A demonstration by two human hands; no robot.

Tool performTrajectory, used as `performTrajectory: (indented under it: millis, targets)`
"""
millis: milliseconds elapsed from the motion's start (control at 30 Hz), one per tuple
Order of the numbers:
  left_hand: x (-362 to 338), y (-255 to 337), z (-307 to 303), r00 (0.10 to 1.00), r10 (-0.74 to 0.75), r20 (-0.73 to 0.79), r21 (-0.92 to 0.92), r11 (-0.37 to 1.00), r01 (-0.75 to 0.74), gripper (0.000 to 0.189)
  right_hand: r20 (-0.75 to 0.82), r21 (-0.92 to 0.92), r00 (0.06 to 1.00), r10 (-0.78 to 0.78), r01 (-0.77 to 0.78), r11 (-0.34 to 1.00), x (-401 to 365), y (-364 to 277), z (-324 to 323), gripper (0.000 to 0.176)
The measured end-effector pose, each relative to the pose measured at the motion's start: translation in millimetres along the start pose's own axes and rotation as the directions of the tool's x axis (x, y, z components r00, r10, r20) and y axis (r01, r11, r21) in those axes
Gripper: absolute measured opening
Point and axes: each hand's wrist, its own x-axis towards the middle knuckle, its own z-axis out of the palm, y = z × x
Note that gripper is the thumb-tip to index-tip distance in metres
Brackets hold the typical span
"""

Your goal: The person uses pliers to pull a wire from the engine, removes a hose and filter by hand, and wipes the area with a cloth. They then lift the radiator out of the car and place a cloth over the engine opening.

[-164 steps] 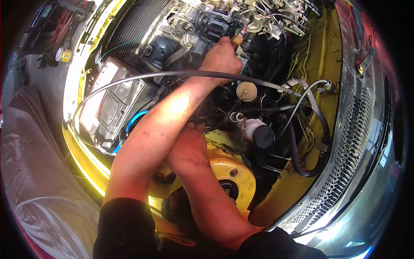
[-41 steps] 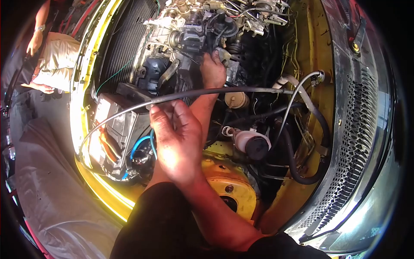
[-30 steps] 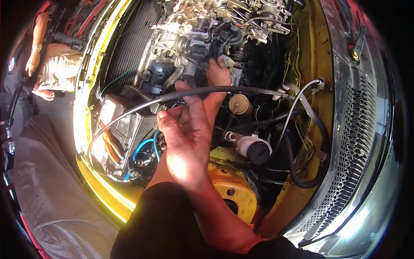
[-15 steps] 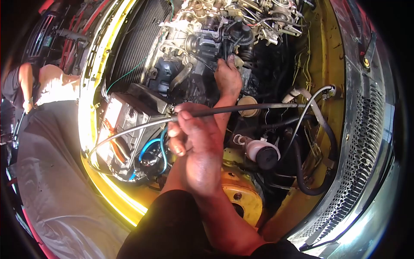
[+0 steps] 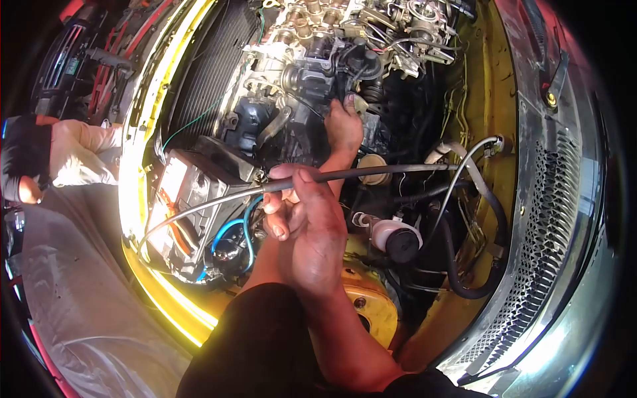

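Engine bay (image 5: 496, 86) of a yellow car, seen from above, with both your bare hands reaching into it. Your right hand (image 5: 315, 232) is near the middle, closed around a long dark cable (image 5: 358, 171); the thumb lies over it and the fingers curl beneath. The cable arches across the bay, its thinner grey stretch bending down to the left edge, its other side running right, above a round tan canister (image 5: 373, 170). Your left hand (image 5: 344, 126) is farther away, among the engine (image 5: 312, 76) parts, fingers partly bent; you cannot tell from this view whether it grips anything.

On the left, an orange-handled tool (image 5: 175, 232) rests on a black box (image 5: 207, 178), just beside a looped blue tube (image 5: 229, 229). Beyond the box is a finned radiator (image 5: 211, 76). Right of your right hand sits a whitish bottle (image 5: 385, 231) with a black cap (image 5: 402, 246). Nearer you is a round yellow mount (image 5: 379, 312). Grey cloth (image 5: 93, 265) drapes the near left, and a person (image 5: 79, 152) in pale trousers is at the far left. Beyond them, a dark car part (image 5: 60, 66) carries a small greenish patch, too small to read.
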Motion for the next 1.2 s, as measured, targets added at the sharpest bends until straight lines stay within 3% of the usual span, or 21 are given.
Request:
performTrajectory:
  millis: [100,167,333,433,567,700,800,933,1033,1200]
  targets:
    - [-3,13,-17,0.994,-0.079,0.079,0.012,0.997,0.079,0.041,-0.029,0.069,1.0,-0.004,0.006,0.998,0,11,2,0.03]
    - [0,14,-6,1.0,-0.027,-0.011,0.031,0.999,0.028,0.041,-0.031,0.057,0.999,0.015,-0.013,0.998,-1,9,8,0.028]
    - [-2,3,-10,0.998,-0.025,0.055,0.033,0.999,0.024,0.043,-0.069,0.096,0.998,0.016,-0.009,0.995,2,9,5,0.027]
    - [2,2,5,1.0,-0.014,-0.02,0.068,0.998,0.015,0.041,-0.025,0.05,0.999,0.024,-0.023,0.998,5,-3,5,0.028]
    - [-8,6,-20,0.997,0.012,0.078,0.008,1.0,-0.012,0.041,-0.031,0.068,0.999,0.009,-0.007,0.998,4,10,1,0.03]
    - [3,-1,4,1.0,0.007,0.01,0.068,0.998,-0.008,0.039,0.041,0.027,0.999,0.027,-0.028,0.999,8,-2,0,0.031]
    - [-5,7,-20,0.993,-0.023,0.117,0.027,0.999,0.02,0.039,-0.021,0.065,1.0,-0.008,0.009,0.998,2,10,5,0.034]
    - [1,5,5,1.0,-0.017,-0.022,0.085,0.996,0.019,0.039,0.018,-0.078,1.0,0.012,-0.01,0.997,4,-4,0,0.033]
    - [-10,8,-23,0.995,-0.012,0.097,0.021,1.0,0.01,0.039,-0.046,0.0,0.999,-0.008,0.008,1.0,1,7,9,0.033]
    - [-4,2,-3,1.0,0.02,0.002,0.075,0.997,-0.02,0.04,-0.023,-0.035,1.0,0.02,-0.021,0.999,2,3,4,0.033]
